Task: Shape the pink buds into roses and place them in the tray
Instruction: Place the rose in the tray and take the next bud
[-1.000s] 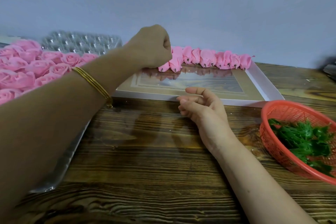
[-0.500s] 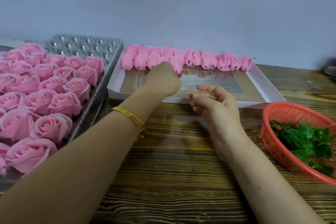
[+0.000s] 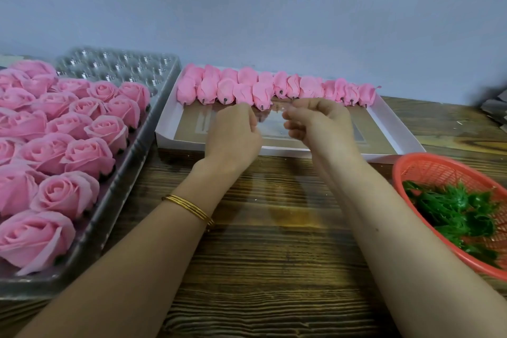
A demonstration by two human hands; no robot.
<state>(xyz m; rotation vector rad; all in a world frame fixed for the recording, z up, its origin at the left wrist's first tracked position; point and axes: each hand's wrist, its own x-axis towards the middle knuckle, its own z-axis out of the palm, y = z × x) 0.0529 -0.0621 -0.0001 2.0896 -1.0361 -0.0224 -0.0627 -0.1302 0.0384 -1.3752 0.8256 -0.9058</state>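
Against the box's [image 3: 285, 150] far wall lie furled pink buds [image 3: 263, 90].

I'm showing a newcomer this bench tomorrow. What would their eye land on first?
First the pink roses packed in the clear tray on the left. Then the row of buds along the far edge of the box, with the left hand and right hand just before them. A red basket of leaves sits at right.

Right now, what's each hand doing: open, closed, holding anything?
Left hand: fingers curled by the pink buds; grip hidden, cannot tell.
Right hand: fingers curled, blurred; cannot tell.
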